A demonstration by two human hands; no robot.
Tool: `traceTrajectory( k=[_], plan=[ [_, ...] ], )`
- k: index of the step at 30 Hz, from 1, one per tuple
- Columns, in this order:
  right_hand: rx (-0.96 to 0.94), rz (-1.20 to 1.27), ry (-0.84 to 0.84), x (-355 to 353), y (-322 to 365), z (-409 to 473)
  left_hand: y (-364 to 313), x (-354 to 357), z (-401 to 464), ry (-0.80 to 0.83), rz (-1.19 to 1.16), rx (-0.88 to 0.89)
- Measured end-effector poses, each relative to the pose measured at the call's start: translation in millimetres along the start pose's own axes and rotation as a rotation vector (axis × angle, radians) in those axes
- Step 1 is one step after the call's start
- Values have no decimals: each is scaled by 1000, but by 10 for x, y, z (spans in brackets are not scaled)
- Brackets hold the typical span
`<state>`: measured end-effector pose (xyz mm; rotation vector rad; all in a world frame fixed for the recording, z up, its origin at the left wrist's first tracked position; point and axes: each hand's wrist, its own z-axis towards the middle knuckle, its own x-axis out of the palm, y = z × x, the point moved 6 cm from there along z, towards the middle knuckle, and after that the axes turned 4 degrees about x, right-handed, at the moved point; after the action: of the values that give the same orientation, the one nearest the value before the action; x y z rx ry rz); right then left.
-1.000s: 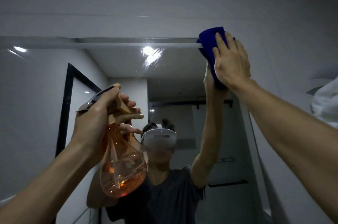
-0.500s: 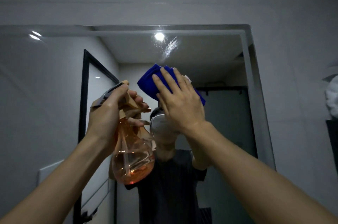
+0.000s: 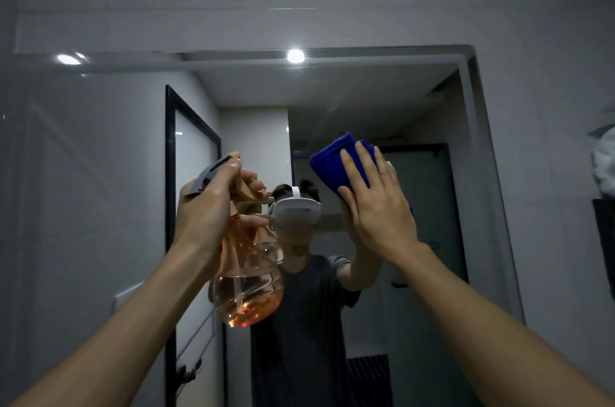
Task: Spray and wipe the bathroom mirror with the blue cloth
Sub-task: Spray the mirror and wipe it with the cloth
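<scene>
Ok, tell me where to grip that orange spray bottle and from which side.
Grip the orange spray bottle at its narrow neck under the trigger head, coming from behind, as the left hand does now. The round belly looks too wide to wrap, and the neck keeps a finger on the trigger.

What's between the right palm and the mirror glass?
The folded blue cloth: the right hand presses it flat against the mirror with straight fingers. Only the head view shows it; the palm itself does not appear to touch the glass.
</scene>
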<state>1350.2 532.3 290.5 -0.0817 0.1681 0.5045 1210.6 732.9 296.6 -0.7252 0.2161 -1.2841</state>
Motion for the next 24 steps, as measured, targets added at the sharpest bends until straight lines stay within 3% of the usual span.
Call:
traceTrajectory(
  k=[15,24],
  plan=[
    [-61,-20,-82,10,-33,5,56,-222,-74,-196,180,39],
    [-33,-10,-51,-9,-26,2,59,-352,-13,-182,232,79]
  ],
)
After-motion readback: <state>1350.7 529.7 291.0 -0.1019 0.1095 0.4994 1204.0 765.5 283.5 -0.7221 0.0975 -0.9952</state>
